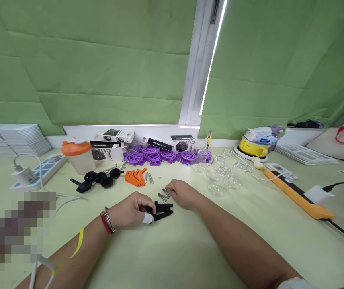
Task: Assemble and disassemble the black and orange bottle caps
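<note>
My left hand [132, 210] is closed round the near ends of several short black tubes [164, 208], low over the table; a white wrap covers its thumb. My right hand [182, 192] has its fingers drawn together at a small cluster of metal coil springs [162, 197], just beyond the tubes. Its fingertips touch the springs at their right end and partly hide them. Farther back lie a row of orange curved pieces [135, 177], a few metal pins [149, 178] and some tiny bright bits [160, 178].
Black round-headed parts [101, 178] lie at left near a shaker cup [77, 156]. Purple wheel-like parts [168, 156] line the back, before cup holder boxes [182, 143]. Clear glass vessels [217, 184] stand right, then an orange power strip [298, 196]. A white power strip [44, 170] is left.
</note>
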Tool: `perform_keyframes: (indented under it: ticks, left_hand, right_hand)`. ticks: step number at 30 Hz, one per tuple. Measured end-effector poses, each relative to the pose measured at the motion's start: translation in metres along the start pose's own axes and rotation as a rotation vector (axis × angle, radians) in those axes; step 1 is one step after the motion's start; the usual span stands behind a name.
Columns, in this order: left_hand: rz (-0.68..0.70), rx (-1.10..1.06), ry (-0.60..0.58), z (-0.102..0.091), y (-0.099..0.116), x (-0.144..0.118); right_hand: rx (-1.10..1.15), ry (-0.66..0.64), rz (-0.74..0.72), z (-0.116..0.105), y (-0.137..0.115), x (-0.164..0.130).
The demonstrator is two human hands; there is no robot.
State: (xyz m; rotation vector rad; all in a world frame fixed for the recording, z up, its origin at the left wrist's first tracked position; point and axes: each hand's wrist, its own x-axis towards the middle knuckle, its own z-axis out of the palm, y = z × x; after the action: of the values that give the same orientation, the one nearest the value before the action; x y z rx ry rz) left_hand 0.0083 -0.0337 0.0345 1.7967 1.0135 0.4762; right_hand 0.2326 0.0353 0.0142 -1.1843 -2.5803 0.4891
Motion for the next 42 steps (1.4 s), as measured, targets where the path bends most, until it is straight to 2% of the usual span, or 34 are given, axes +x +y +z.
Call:
perform_keyframes:
  ticks: [7,10,14,21,26,29,31,34,36,42]
  left_hand:
    - [0.009,0.016,-0.004,-0.001,-0.001,0.0]
    - [0.009,0.013,-0.005,0.0,-0.001,0.001]
    - [0.006,0.007,-0.005,-0.001,-0.003,0.001]
    - [0.007,-0.006,-0.005,-0.001,-0.004,0.001]
    - [-0.015,-0.031,-0.002,0.001,-0.003,0.001]
    - [-0.013,-0.04,-0.003,0.001,-0.005,0.001]
    - [-0.01,-0.045,-0.004,0.001,-0.006,0.001]
    - [-0.014,-0.068,-0.002,0.001,-0.007,0.001]
    - [-0.006,-0.099,-0.006,0.001,-0.006,0.001]
    - [0.072,-0.188,-0.036,0.002,-0.003,0.0]
  right_hand:
    - [-0.01,-0.015,-0.004,0.002,0.001,-0.001]
    - [0.064,0.024,-0.003,0.004,0.003,0.001]
    - [0.281,0.067,0.071,0.006,0.011,0.004]
    - [0.817,0.086,0.182,0.008,0.022,0.008]
    - [0.982,0.118,0.215,0.004,0.022,0.008]
    - [1.02,0.185,0.177,0.001,0.009,0.006]
    - [1.047,0.199,0.084,-0.001,-0.008,0.001]
    - [1.047,0.148,-0.09,-0.002,-0.037,-0.009]
    - [1.004,0.125,-0.154,0.001,-0.052,-0.015]
    - [0.78,0.148,-0.214,0.01,-0.063,-0.023]
